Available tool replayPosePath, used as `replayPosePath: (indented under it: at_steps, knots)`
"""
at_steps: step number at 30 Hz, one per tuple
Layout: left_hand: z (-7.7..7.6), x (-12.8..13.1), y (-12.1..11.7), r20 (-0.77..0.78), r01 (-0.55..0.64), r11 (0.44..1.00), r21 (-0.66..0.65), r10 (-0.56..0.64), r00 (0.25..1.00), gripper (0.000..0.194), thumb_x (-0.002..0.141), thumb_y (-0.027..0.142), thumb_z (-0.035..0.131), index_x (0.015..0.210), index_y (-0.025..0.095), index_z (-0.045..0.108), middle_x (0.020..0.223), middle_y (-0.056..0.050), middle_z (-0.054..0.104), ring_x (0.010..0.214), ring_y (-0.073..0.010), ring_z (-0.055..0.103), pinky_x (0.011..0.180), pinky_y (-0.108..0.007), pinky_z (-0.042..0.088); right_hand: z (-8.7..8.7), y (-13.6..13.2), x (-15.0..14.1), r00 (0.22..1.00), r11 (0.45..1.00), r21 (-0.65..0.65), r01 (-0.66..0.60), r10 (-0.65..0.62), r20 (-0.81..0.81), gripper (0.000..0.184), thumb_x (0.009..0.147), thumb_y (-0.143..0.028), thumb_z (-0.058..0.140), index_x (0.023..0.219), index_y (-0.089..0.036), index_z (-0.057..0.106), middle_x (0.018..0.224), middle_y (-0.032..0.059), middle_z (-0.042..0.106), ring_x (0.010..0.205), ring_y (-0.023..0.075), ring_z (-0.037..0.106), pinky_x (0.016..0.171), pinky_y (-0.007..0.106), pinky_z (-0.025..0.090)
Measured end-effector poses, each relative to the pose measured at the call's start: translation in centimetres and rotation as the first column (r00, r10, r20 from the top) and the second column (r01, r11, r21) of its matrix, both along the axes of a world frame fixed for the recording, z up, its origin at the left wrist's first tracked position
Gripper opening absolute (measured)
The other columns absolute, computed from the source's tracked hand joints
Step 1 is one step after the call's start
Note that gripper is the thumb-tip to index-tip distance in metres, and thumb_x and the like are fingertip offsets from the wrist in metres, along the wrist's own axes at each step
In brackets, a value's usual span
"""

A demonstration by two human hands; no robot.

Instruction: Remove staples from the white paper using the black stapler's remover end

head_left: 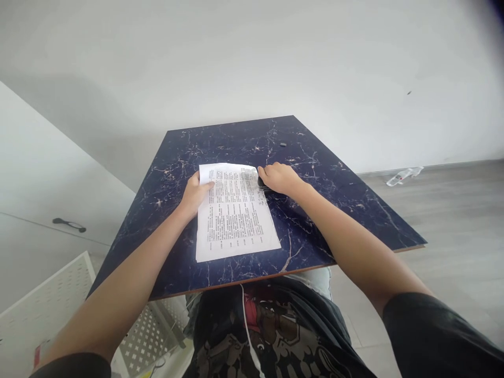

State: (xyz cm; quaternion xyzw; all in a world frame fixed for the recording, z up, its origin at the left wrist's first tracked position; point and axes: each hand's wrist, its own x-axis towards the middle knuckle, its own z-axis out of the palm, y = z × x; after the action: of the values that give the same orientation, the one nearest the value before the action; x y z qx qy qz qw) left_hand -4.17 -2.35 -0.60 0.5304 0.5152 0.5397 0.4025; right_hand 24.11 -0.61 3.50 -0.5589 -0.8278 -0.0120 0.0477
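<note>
I find paper (236,226) on surface (220,142). Left fingers (207,186) pinch its left edge, presumably steadying it. Right fingers (268,170) grasp black object (261,184) at right edge, likely keeping both aligned; I cannot identify object.

A plain pale wall (252,63) rises behind the dark-blue, white-veined tabletop (224,139). On the left stands a white panel (39,168) with a dark handle (70,226) (a perforated white unit (144,336) sits lower down). Grey floor (460,226) shows on the right, and the light is soft.
</note>
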Motion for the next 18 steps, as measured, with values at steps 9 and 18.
replayPosePath:
  at_steps: [9,18]
  knots:
    - [1.1,-0.3,-1.0,-0.378,-0.021,0.988,0.151,0.077,0.923,0.034,0.070,0.012,0.078,0.097,0.024,0.060,0.093,-0.005,0.070,0.103,-0.0333,0.069,0.101,-0.052,0.050,0.9,1.4,3.5,0.977,0.984,0.009,0.180,-0.178,-0.113,0.067,0.109,-0.047,0.021,0.099,-0.010,0.076,0.101,0.0248,0.075,0.100,0.0355,0.070,0.087,0.044,0.049]
    - [0.6,-0.8,-0.8,-0.557,-0.049,0.982,0.181,0.143,0.818,0.060,0.074,0.020,0.079,0.126,0.019,0.049,0.122,-0.017,0.063,0.122,-0.0391,0.060,0.109,-0.059,0.043,2.2,2.4,7.7,0.951,0.979,-0.191,0.068,-0.122,-0.285,0.072,0.100,-0.075,0.028,0.087,-0.019,0.071,0.090,0.0160,0.073,0.082,0.0295,0.067,0.075,0.040,0.047]
